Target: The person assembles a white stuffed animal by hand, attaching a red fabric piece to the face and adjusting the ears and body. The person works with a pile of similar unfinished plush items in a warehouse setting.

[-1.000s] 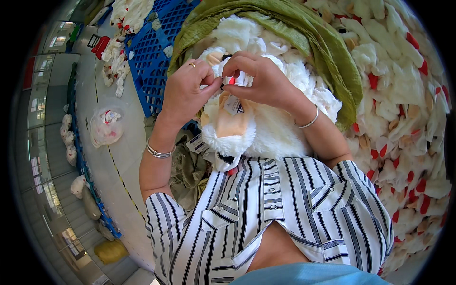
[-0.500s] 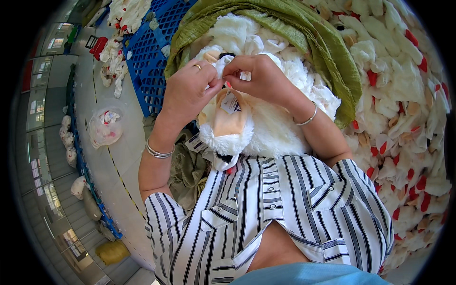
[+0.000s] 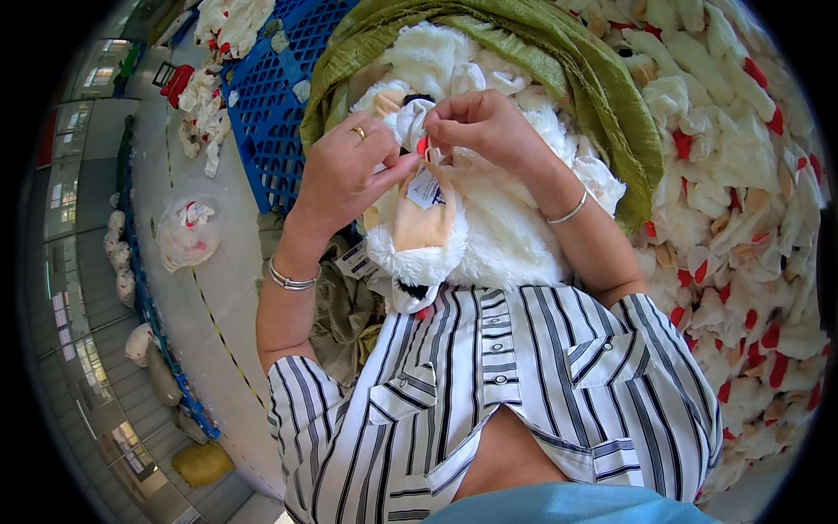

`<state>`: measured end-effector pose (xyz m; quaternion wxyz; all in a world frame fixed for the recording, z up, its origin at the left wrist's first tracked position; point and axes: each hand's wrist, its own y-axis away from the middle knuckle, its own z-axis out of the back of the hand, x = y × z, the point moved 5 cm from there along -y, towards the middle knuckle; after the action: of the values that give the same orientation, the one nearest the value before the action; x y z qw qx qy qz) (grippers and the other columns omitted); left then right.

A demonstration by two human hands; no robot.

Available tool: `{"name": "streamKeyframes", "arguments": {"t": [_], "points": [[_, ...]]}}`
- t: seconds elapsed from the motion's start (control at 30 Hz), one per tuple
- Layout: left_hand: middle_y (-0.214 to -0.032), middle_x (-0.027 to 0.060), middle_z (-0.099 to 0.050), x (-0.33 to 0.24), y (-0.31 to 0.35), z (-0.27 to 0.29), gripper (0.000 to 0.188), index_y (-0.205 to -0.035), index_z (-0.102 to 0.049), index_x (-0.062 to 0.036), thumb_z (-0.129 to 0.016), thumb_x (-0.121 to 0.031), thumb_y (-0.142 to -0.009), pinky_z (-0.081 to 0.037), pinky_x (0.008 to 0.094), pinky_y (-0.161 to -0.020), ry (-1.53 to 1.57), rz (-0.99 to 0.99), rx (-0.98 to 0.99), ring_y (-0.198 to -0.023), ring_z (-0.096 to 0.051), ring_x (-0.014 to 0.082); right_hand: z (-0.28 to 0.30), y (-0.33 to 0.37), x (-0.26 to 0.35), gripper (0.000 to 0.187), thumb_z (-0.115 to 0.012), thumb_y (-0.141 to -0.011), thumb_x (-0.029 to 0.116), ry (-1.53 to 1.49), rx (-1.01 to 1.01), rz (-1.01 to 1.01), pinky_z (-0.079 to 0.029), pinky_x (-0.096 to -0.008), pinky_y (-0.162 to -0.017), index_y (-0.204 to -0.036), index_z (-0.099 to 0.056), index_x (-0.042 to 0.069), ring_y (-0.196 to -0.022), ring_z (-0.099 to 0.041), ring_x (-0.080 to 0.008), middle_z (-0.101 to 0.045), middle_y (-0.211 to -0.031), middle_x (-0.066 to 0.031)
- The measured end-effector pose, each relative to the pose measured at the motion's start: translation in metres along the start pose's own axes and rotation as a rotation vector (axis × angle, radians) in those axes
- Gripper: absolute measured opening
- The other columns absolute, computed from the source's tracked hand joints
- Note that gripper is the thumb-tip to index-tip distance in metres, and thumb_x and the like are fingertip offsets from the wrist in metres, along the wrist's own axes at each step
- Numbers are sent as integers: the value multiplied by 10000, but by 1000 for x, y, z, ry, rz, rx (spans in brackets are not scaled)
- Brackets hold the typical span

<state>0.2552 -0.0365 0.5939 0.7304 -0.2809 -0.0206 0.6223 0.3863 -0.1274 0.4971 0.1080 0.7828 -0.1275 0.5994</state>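
Pinched close together over a plush toy skin lying in front of me are both hands. My left hand (image 3: 349,175) is closed, thumb against the curled forefinger; what lies in its tips is too small to make out. My right hand (image 3: 489,131) grips a thin pale strand between thumb and forefinger, beside a small red fabric piece (image 3: 423,146). Just below hangs a white paper tag (image 3: 425,189) on the toy's peach fabric patch (image 3: 415,229). White fluffy trim (image 3: 415,258) edges that patch, with a black-and-white part (image 3: 414,293) at its lower end.
An olive-green woven sack (image 3: 602,96) with white plush surrounds the work. To the right lies a large heap of white pieces with red tips (image 3: 716,218). On the left are a blue plastic pallet (image 3: 266,113) and a clear bag (image 3: 188,236) on the floor.
My hands have drawn slightly apart. My right fingertips have moved a little up and right, uncovering the red piece and a pale strand; the left hand has dropped slightly.
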Motion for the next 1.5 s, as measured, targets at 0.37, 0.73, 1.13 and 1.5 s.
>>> {"name": "streamKeyframes", "arguments": {"t": [0.37,0.73,1.13,1.5], "points": [[-717,43,-584,23,26,-4,227,-734,-532,-46,-749,3,-776,-441,280,-586,129,155,-14,-665,-538,170,40,4,22,153,-666,-880,138,731,-223,381,-515,-289,-680,-945,-703,4,-728,-652,-154,-699,-819,-90],[-677,48,-553,35,40,-12,228,-729,-519,-36,-734,-24,-801,-450,300,-608,222,249,-69,-641,-531,183,31,-23,-9,121,-646,-858,160,1035,-153,604,-505,-399,-717,-923,-684,66,-847,-620,-295,-637,-882,-90],[-681,31,-562,40,52,-16,209,-732,-539,-29,-732,-19,-811,-443,272,-587,258,280,-120,-631,-522,136,26,-19,-18,132,-680,-835,166,1005,-2,633,-504,-401,-706,-889,-699,47,-816,-620,-295,-637,-851,-104],[-699,23,-566,45,63,-18,177,-744,-557,-19,-709,-18,-836,-454,248,-593,317,379,-128,-644,-522,102,29,-18,-19,162,-703,-828,116,967,-131,493,-520,-326,-737,-962,-670,30,-819,-636,-230,-631,-894,-101]]}}
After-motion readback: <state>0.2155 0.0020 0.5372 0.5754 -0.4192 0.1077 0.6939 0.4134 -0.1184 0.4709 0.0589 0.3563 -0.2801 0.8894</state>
